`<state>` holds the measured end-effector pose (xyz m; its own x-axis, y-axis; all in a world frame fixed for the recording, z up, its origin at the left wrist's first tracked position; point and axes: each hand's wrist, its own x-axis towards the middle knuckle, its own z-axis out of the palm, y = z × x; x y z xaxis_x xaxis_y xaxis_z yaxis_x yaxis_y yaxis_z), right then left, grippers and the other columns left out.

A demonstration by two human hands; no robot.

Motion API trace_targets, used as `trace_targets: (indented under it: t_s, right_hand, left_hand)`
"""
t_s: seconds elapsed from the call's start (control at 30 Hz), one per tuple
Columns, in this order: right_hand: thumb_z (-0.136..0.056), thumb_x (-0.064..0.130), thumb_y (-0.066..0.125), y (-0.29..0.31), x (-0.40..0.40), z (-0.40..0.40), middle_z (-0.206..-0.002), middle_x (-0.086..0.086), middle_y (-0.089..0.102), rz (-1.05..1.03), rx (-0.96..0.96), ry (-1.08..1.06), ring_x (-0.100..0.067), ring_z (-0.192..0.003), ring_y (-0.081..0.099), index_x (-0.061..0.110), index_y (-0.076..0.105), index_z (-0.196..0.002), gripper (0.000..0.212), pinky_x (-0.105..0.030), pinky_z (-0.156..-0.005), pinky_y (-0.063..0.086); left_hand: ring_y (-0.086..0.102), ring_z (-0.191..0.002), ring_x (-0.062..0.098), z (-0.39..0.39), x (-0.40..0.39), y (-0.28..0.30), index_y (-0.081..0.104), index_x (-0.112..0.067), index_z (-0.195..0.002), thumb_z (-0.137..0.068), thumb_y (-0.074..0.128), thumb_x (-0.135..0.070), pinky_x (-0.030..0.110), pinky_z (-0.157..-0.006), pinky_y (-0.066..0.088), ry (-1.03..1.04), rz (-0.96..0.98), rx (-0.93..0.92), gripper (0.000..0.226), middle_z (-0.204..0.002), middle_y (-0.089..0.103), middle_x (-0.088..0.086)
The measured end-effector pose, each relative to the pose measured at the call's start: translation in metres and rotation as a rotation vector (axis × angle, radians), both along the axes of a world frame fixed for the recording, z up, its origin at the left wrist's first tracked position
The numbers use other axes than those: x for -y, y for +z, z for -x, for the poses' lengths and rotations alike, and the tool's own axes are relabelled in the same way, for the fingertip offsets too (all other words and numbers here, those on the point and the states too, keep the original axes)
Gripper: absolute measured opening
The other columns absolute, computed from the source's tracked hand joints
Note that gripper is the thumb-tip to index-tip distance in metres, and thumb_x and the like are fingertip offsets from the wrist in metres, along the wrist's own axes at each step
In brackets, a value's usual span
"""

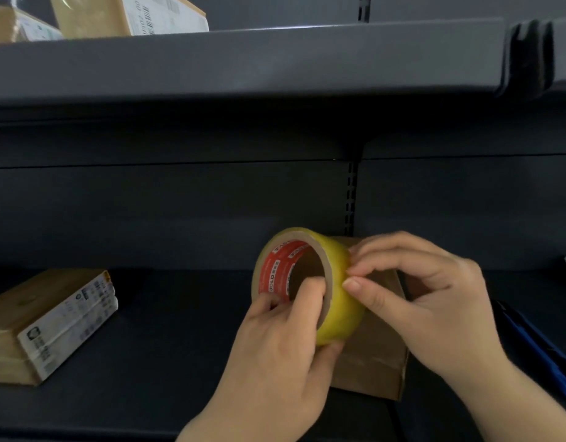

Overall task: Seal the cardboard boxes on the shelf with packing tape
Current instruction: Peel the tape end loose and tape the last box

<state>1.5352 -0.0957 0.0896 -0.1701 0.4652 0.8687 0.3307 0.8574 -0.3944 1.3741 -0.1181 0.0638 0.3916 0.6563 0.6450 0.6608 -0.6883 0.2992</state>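
While the left hand point(275, 342) grips the tape roll point(310, 285) through its core, right hand point(412, 301) fingertips pinch its outer face (seeking the end); the brown box point(377, 362) lies directly beneath.

Tape roll point(310, 285) sits btwn the 2 hands: left hand point(275, 352) below-left w/ fingers thru its core, right hand point(425, 301) on its right. Box point(374, 355) behind both; 2nd box point(49, 323) far left of left hand, on same shelf point(167, 362).

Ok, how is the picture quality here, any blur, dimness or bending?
Head view: dim overall, dark grey metal shelf nearly black; yellow tape roll with red-printed core brightest and fairly sharp; labelled cardboard box at left is soft; upper shelf edge bows from the wide-angle lens.
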Motion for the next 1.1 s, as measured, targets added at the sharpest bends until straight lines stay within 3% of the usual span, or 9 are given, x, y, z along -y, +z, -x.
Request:
trace_targets:
  t_s: [0.07, 0.17, 0.37, 0.5, 0.6, 0.73, 0.87, 0.97, 1.1]
  right_hand:
    - [-0.073, 0.03, 0.067, 0.006, 0.0, -0.005, -0.083, 0.014, 0.066, 0.07, 0.056, 0.05, -0.004, -0.088, 0.063, 0.027, 0.068, -0.081, 0.009, -0.012, -0.077, 0.048]
    - [-0.072, 0.035, 0.065, 0.017, -0.002, -0.012, -0.087, 0.01, 0.064, 0.187, 0.166, 0.12, -0.006, -0.088, 0.062, 0.027, 0.069, -0.078, 0.011, -0.013, -0.077, 0.048]
    - [-0.079, 0.029, 0.06, 0.027, -0.003, -0.013, -0.085, 0.01, 0.058, 0.227, 0.341, 0.149, -0.005, -0.085, 0.058, 0.024, 0.062, -0.079, 0.005, -0.01, -0.073, 0.044]
    - [-0.084, 0.031, 0.049, 0.022, -0.004, -0.008, -0.081, 0.016, 0.051, 0.132, 0.422, 0.081, -0.001, -0.083, 0.051, 0.028, 0.054, -0.081, 0.007, -0.008, -0.075, 0.04]
    - [-0.085, 0.028, 0.05, 0.014, -0.004, -0.003, -0.083, 0.012, 0.052, 0.096, 0.351, 0.064, 0.001, -0.082, 0.049, 0.023, 0.054, -0.082, 0.008, -0.008, -0.075, 0.039]
    - [-0.083, 0.027, 0.053, 0.005, -0.001, 0.002, -0.087, 0.014, 0.054, 0.059, 0.223, 0.023, 0.003, -0.087, 0.052, 0.026, 0.056, -0.086, 0.005, -0.006, -0.078, 0.039]
    - [-0.076, 0.024, 0.071, -0.003, 0.001, 0.004, -0.096, 0.007, 0.063, 0.055, 0.06, 0.028, -0.003, -0.093, 0.059, 0.017, 0.066, -0.105, 0.03, -0.013, -0.079, 0.047]
    - [-0.072, 0.016, 0.072, -0.005, 0.003, 0.006, -0.088, 0.007, 0.067, 0.058, -0.017, 0.031, -0.005, -0.085, 0.063, 0.016, 0.07, -0.094, 0.022, -0.014, -0.073, 0.05]
    - [-0.07, 0.025, 0.069, -0.001, 0.005, 0.003, -0.079, 0.012, 0.067, 0.099, -0.025, 0.045, -0.004, -0.08, 0.063, 0.019, 0.072, -0.084, 0.016, -0.012, -0.07, 0.049]
  left_hand:
    - [0.047, -0.076, -0.018, 0.001, 0.001, -0.001, 0.033, -0.038, -0.106, -0.072, 0.063, -0.031, 0.008, -0.072, 0.038, 0.016, 0.001, -0.027, 0.046, -0.084, 0.054, -0.022]
    - [0.039, -0.089, -0.028, 0.001, 0.003, -0.002, 0.033, -0.038, -0.105, -0.069, 0.063, -0.032, 0.005, -0.066, 0.031, 0.039, 0.004, -0.054, 0.047, -0.081, 0.048, -0.025]
    - [0.043, -0.094, -0.001, 0.003, 0.007, -0.003, 0.031, -0.037, -0.108, -0.072, 0.063, -0.031, 0.009, -0.073, 0.037, 0.004, 0.008, -0.039, 0.048, -0.087, 0.052, -0.021]
    - [0.044, -0.097, -0.002, 0.005, 0.008, -0.006, 0.025, -0.045, -0.105, -0.078, 0.065, -0.029, 0.012, -0.079, 0.04, -0.028, 0.035, -0.001, 0.052, -0.087, 0.052, -0.022]
    - [0.045, -0.094, -0.004, 0.007, 0.008, -0.007, 0.02, -0.049, -0.102, -0.079, 0.066, -0.028, 0.013, -0.079, 0.042, -0.038, 0.051, 0.016, 0.056, -0.087, 0.047, -0.028]
    - [0.05, -0.09, -0.001, 0.01, 0.009, -0.005, 0.02, -0.049, -0.102, -0.08, 0.067, -0.029, 0.023, -0.081, 0.048, -0.022, 0.071, 0.063, 0.055, -0.09, 0.05, -0.023]
    - [0.047, -0.095, -0.002, 0.01, 0.009, -0.004, 0.018, -0.057, -0.095, -0.08, 0.066, -0.03, 0.021, -0.082, 0.046, -0.015, 0.051, 0.08, 0.057, -0.09, 0.05, -0.025]
    - [0.045, -0.099, -0.004, 0.009, 0.009, -0.005, 0.021, -0.056, -0.098, -0.08, 0.066, -0.03, 0.019, -0.084, 0.046, -0.025, 0.058, 0.074, 0.055, -0.09, 0.048, -0.03]
    - [0.044, -0.098, -0.004, 0.007, 0.008, -0.007, 0.019, -0.053, -0.1, -0.08, 0.067, -0.029, 0.023, -0.085, 0.047, -0.027, 0.06, 0.068, 0.056, -0.089, 0.045, -0.032]
